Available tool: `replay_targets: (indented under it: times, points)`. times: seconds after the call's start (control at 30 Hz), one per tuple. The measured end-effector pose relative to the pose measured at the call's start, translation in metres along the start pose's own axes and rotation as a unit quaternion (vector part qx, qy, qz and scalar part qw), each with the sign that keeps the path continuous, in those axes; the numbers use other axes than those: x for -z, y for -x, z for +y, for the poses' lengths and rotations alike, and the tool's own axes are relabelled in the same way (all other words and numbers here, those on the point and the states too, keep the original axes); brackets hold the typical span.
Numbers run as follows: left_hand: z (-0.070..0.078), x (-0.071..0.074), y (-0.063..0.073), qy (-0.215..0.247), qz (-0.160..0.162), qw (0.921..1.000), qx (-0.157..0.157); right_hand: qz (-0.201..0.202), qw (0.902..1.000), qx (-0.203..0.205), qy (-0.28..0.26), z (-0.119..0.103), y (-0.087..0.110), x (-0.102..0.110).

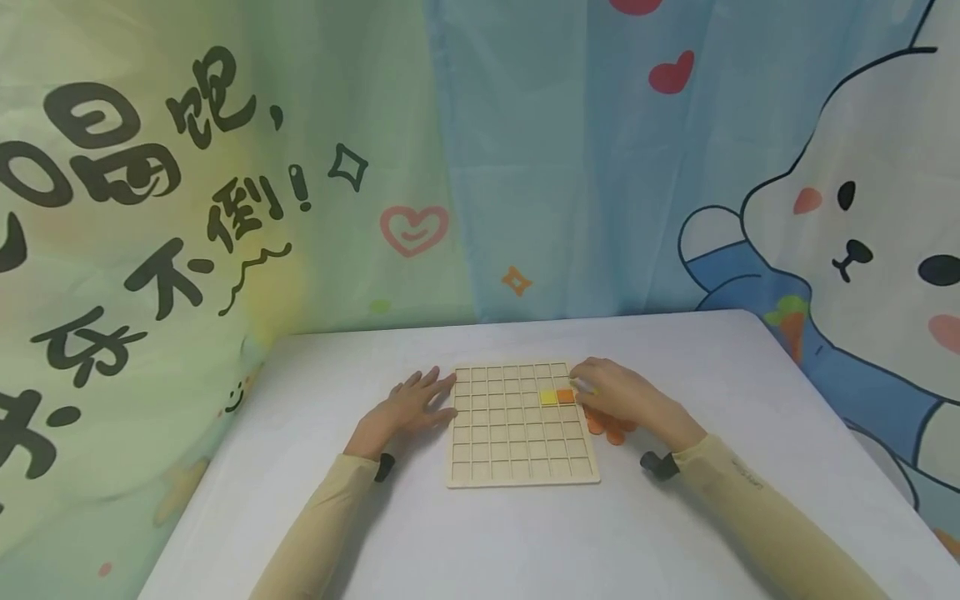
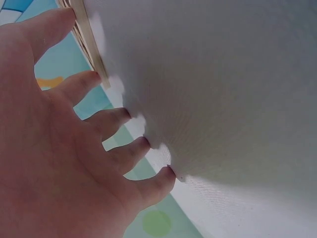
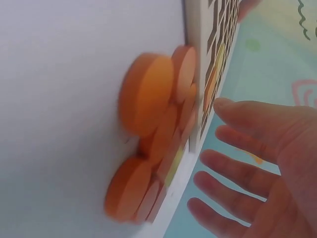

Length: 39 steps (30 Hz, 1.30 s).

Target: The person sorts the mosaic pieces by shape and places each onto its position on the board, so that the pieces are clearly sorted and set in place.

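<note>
Your left hand [image 1: 408,406] spreads wide against the grid board [image 1: 497,450] on the table [image 1: 480,542], seemingly steadying it, while your right hand [image 1: 621,393], fingers apart, hovers by its orange tile [image 1: 565,397], orange discs [image 1: 616,436] within reach.

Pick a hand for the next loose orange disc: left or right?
Probably right: the right hand is right beside the orange discs, while the left hand is at the opposite side of the grid board.

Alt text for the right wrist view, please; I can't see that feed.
Right hand, fingers extended and gripping nothing, beside a gridded board seen almost edge-on. Orange round pieces lie clustered along the board's edge, with a yellow piece among them.
</note>
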<state>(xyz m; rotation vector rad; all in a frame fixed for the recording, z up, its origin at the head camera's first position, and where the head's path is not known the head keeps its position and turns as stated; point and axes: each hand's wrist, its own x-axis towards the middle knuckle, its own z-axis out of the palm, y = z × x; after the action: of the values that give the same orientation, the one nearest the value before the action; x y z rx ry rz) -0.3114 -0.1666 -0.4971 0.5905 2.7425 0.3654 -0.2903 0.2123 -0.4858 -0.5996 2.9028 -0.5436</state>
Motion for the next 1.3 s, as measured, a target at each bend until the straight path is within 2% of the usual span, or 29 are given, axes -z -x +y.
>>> replay_targets:
  times: [0.23, 0.4, 0.73, 0.87, 1.3]
  points:
    - [-0.002, 0.004, 0.000, -0.003, 0.002, 1.0000, 0.007, -0.001, 0.9995, -0.030, 0.010, 0.011, 0.004, 0.007]
    - [-0.003, 0.004, -0.002, -0.005, 0.001, 1.0000, 0.003, -0.003, 0.9991, -0.036, 0.020, 0.014, 0.010, 0.012]
    - [-0.001, 0.003, 0.000, 0.006, 0.003, 1.0000, 0.002, -0.013, 0.9992, -0.014, 0.034, 0.019, 0.018, 0.011]
    - [-0.002, 0.002, 0.000, 0.008, 0.002, 1.0000, 0.000, -0.006, 0.9990, -0.011, 0.044, 0.023, 0.018, 0.007]
    - [-0.002, 0.000, -0.001, 0.010, 0.002, 0.9999, -0.007, 0.005, 0.9985, -0.049, 0.026, 0.029, 0.010, 0.007]
